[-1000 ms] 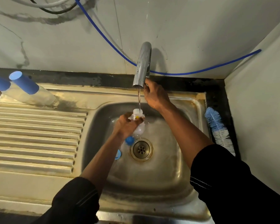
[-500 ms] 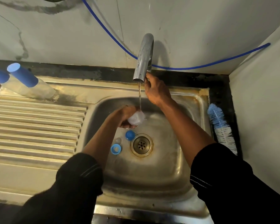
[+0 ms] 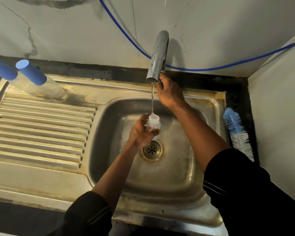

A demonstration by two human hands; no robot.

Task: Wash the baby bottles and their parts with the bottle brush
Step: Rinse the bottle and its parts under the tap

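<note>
left hand point(image 3: 141, 132) has its fingers wrapped round a small clear baby bottle point(image 3: 153, 122), mouth up under the thin stream, over the middle of the sink point(image 3: 186, 176) basin, just behind the drain point(image 3: 152, 149). right hand point(image 3: 169, 92) fingers curl round the tap point(image 3: 157, 55) behind the spout. bottle brush point(image 3: 236, 132) lies along the right rim, near the wall. two blue-capped bottles point(image 3: 32, 72) sit at the drainboard's point(image 3: 41, 133) far left edge.

Stained steel sink point(image 3: 109, 92), ribbed drainboard point(image 3: 41, 130) on left.
2 blue-capped bottles point(image 3: 32, 73) at drainboard back-left; blue-white bottle brush point(image 3: 237, 132) lying on dark counter strip point(image 3: 235, 92) right of basin.
</note>
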